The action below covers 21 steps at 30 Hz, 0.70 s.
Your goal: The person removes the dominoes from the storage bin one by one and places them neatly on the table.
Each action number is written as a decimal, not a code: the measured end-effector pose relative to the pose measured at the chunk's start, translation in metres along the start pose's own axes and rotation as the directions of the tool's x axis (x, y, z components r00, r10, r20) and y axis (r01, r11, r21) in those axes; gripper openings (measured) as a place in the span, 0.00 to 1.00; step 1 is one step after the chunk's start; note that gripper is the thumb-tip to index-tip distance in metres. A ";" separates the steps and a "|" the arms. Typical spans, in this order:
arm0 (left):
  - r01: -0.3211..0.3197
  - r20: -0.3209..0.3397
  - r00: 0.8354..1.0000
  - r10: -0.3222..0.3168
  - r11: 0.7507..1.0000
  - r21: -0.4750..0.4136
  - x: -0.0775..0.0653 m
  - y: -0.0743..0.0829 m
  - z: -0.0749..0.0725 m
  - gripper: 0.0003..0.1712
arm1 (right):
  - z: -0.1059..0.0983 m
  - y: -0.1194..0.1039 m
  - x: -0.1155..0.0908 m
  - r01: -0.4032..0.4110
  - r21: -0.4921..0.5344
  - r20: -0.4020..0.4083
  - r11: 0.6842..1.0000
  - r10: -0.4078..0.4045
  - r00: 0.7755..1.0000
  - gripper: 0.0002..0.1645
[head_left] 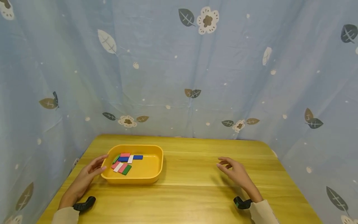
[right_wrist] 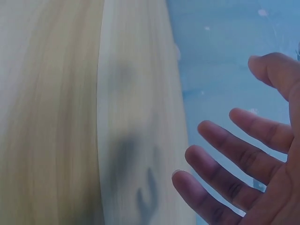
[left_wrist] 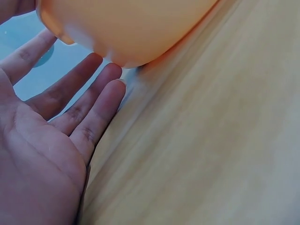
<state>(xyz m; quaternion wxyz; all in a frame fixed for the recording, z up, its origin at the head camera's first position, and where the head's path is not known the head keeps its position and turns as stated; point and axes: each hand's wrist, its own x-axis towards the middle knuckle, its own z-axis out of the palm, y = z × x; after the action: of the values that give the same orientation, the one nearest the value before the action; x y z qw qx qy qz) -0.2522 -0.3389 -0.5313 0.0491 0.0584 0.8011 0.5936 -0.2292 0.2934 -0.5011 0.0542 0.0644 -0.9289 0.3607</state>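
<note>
A yellow tray [head_left: 145, 179] stands on the left part of the wooden table. Several flat blocks lie in its left half, among them a dark green block [head_left: 126, 170], a blue block [head_left: 138, 157] and a white block [head_left: 130, 159]. My left hand [head_left: 84, 179] is at the tray's left end, fingers extended along its outer wall [left_wrist: 126, 28]. Its fingertips are at or touching that wall; exact contact is hard to tell. Over the table's right side hovers my right hand [head_left: 235, 172], holding nothing. In the right wrist view its fingers [right_wrist: 220, 176] are spread and loosely bent.
The wooden table [head_left: 190, 202] has rounded far corners. A blue curtain [head_left: 167, 77] with leaves and flowers hangs behind it and at both sides. Each wrist wears a black device, one on the left wrist [head_left: 84, 204] and one on the right wrist [head_left: 242, 203].
</note>
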 end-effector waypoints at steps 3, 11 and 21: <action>-0.007 0.004 1.000 0.008 1.000 -0.014 -0.002 -0.001 -0.001 0.38 | 0.008 -0.008 0.007 0.035 0.012 0.005 0.999 -0.035 0.999 0.32; -0.011 0.025 1.000 0.011 0.999 -0.031 -0.004 0.002 0.000 0.38 | 0.023 -0.028 0.023 0.075 0.031 0.014 0.997 -0.075 0.997 0.27; -0.019 0.055 0.998 0.022 0.998 -0.059 -0.005 0.000 -0.002 0.38 | 0.040 -0.058 0.041 0.157 0.076 0.032 0.985 -0.160 0.987 0.25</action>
<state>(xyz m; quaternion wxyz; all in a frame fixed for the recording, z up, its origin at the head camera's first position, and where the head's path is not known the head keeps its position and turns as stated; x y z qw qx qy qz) -0.2471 -0.3415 -0.5309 0.0671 0.0818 0.7809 0.6156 -0.2631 0.2206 -0.4866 0.0627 0.1468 -0.9079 0.3877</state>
